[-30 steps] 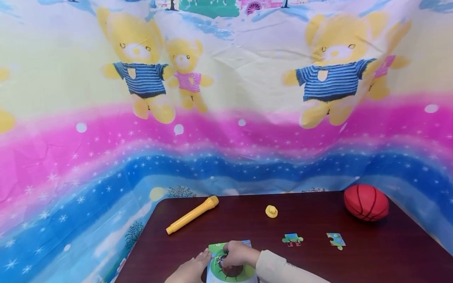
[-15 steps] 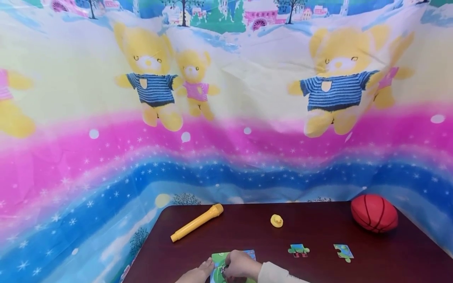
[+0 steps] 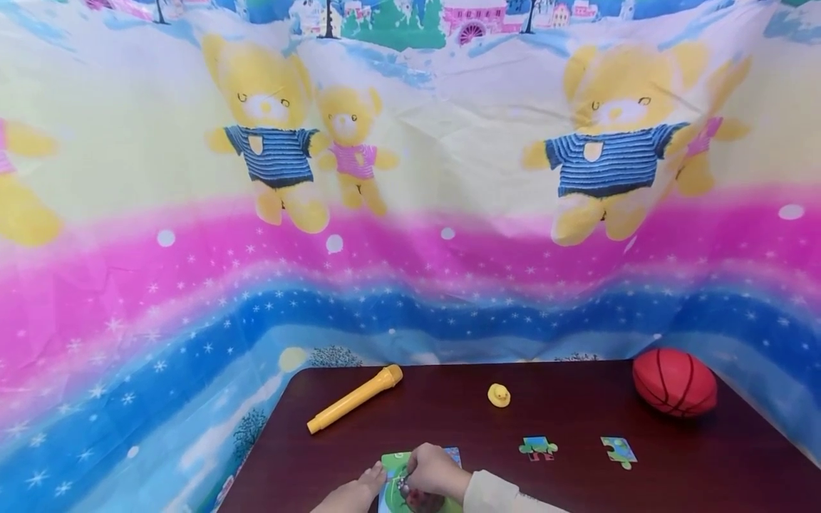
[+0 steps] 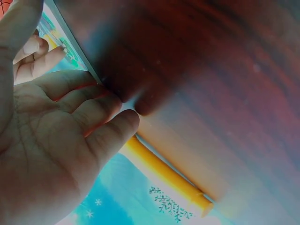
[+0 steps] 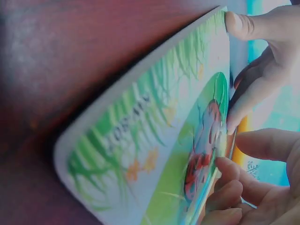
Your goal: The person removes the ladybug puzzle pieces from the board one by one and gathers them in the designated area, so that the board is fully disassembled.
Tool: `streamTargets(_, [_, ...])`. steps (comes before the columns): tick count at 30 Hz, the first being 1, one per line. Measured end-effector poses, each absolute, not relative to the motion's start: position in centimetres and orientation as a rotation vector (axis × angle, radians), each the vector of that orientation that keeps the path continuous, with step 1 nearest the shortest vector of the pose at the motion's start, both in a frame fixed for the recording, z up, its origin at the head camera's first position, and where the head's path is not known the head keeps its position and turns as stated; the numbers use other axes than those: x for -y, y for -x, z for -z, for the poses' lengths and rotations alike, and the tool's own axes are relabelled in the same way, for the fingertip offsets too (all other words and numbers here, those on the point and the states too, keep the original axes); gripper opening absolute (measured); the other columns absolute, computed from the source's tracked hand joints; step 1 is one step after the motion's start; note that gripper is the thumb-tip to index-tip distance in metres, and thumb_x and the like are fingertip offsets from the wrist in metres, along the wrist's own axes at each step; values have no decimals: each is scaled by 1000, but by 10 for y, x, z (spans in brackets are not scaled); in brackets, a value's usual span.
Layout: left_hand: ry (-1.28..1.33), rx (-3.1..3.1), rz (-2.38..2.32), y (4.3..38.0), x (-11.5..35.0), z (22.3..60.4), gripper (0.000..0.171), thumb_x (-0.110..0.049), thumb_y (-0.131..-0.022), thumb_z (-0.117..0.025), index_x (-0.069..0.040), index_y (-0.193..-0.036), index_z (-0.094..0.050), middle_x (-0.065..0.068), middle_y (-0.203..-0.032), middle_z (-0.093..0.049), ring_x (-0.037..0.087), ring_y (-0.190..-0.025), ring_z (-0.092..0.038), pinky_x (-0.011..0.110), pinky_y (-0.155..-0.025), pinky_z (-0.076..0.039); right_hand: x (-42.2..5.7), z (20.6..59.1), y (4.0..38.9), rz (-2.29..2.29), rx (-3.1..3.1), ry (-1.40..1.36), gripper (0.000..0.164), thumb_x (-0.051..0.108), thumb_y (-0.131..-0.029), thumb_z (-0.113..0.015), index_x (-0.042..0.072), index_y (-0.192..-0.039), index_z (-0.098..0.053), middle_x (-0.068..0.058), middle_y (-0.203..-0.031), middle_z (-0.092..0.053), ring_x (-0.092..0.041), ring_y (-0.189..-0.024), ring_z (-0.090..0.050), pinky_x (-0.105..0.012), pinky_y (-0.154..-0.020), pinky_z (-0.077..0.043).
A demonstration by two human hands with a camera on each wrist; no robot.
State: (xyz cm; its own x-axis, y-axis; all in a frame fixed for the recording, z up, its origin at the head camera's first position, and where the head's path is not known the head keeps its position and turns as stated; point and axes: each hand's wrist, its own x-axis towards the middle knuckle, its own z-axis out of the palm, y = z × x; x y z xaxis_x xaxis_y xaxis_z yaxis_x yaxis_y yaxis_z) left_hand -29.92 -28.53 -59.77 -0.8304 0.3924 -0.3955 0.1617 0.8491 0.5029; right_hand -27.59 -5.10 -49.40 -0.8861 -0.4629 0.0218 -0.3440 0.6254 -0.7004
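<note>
A thick picture board (image 5: 103,164) with a green grass border lies at the near edge of the head view. It bears a red ladybird picture (image 5: 194,176) in a green round field. My right hand (image 3: 437,470) bends over it, fingers curled, a fingertip at the ladybird. In the right wrist view the thumb (image 5: 262,143) stands apart from that fingertip; I cannot tell whether a part is pinched. My left hand (image 3: 354,493) rests with extended fingers along the board's left edge. In the left wrist view, the left palm (image 4: 47,140) faces the camera.
Behind the hands lie a yellow toy microphone (image 3: 355,399) and a small yellow duck (image 3: 499,395). Two jigsaw pieces, one (image 3: 539,447) nearer the board and one (image 3: 618,451) farther right, lie on the dark table (image 3: 449,399). A red ball (image 3: 675,382) sits at the back right corner.
The head view has tilted, so the table sits slightly lower in it. Both hands stay at the board, with the right hand still over the ladybird.
</note>
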Motion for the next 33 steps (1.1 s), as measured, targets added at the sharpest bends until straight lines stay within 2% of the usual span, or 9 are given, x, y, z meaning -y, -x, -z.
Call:
streamTargets(5, [-382,-2562,-605,291,282,586,88,-65,-68,-68,-28,-143,-43,-1,-150,-35,25,-137,-33,52,-102,-35,53,499,281,1173,-2649,612,15,8,-68,-73,13,-69,-58,8,-67,-56,-10,-61,-51,-31,-57,-45])
streamTargets(15, [-425,-2557,-553,296,283,595,87,-65,-69,-67,-23,-142,-44,0,-149,-36,21,-137,-34,48,-102,-37,57,503,284,1292,-2619,580,20,3,-71,-74,13,-63,-58,7,-62,-56,-11,-56,-51,-31,-55,-45])
streamTargets(20, [-400,-2548,-575,291,280,582,87,-65,-69,-68,-25,-142,-43,1,-151,-34,24,-137,-34,51,-101,-36,57,501,286,1391,-2594,561,18,-1,-68,-73,9,-63,-59,5,-60,-57,-11,-54,-53,-30,-53,-46])
streamTargets(23, [-362,-2591,-506,283,268,563,88,-58,-68,-73,-21,-142,-44,3,-150,-36,25,-136,-35,51,-102,-36,57,501,287,1435,-2645,540,19,-2,-63,-74,8,-64,-58,6,-58,-55,-10,-54,-51,-27,-52,-45])
streamTargets(27, [-371,-2619,-423,273,261,545,89,-57,-68,-74,-18,-142,-44,5,-149,-36,26,-136,-35,50,-102,-36,57,497,288,1511,-2650,494,21,-2,-61,-74,7,-69,-57,6,-59,-55,-9,-56,-52,-27,-53,-44])
streamTargets(30, [-408,-2615,-420,274,267,550,90,-64,-68,-69,-20,-142,-44,3,-149,-36,25,-136,-35,49,-102,-37,53,492,289,1577,-2559,439,21,-3,-64,-73,7,-74,-57,4,-62,-58,-10,-57,-55,-27,-54,-44])
streamTargets(33, [-383,-2616,-429,272,271,549,89,-65,-68,-68,-19,-141,-46,5,-148,-39,26,-135,-36,51,-102,-36,46,488,292,1633,-2482,390,20,-2,-68,-73,5,-77,-57,2,-63,-61,-11,-59,-57,-28,-53,-45])
